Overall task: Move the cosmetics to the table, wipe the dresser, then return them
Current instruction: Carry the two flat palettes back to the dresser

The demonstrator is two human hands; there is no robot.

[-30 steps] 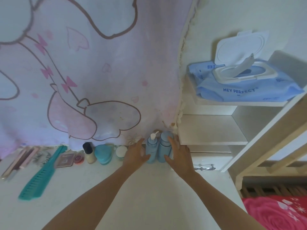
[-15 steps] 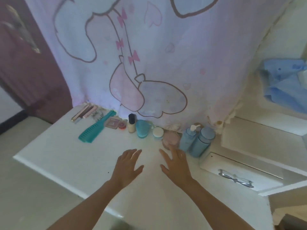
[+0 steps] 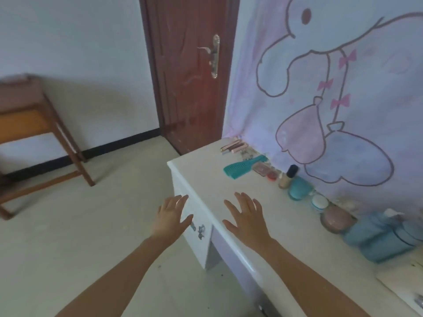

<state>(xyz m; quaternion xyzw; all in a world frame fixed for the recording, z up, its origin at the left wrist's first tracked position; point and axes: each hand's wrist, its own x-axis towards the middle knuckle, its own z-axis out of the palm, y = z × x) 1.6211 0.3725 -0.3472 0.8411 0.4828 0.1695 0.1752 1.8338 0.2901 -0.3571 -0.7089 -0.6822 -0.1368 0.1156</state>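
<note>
Far to your left, a wooden table (image 3: 27,115) stands by the wall, well apart from everything else. Right of it is a dark red door (image 3: 190,72) with a metal handle.

Your left forearm reaches up from the bottom edge. Your left hand (image 3: 171,216) is palm down with fingers straight and spread, holding nothing. It hangs just off the front edge of the white dresser (image 3: 206,177), in front of the drawer face.

Your right arm runs parallel to it. Your right hand (image 3: 246,218) is also palm down, with fingers fanned wide and thumb out, and it grips nothing. It sits over the bare dresser top near the front edge. Whether the palm touches the surface cannot be told.

The cosmetics line the back of the dresser, well beyond both hands. From the far end come pink tubes (image 3: 233,146), a teal comb (image 3: 242,167), a flat compact (image 3: 262,168), a small red pot (image 3: 272,176) and a black-capped bottle (image 3: 287,179). After these stand a teal jar (image 3: 298,188), a white jar (image 3: 319,202), a round pink jar (image 3: 336,219) and two blurred blue bottles (image 3: 384,236). Behind the row hangs a pale curtain (image 3: 332,88) printed with a cartoon figure.
</note>
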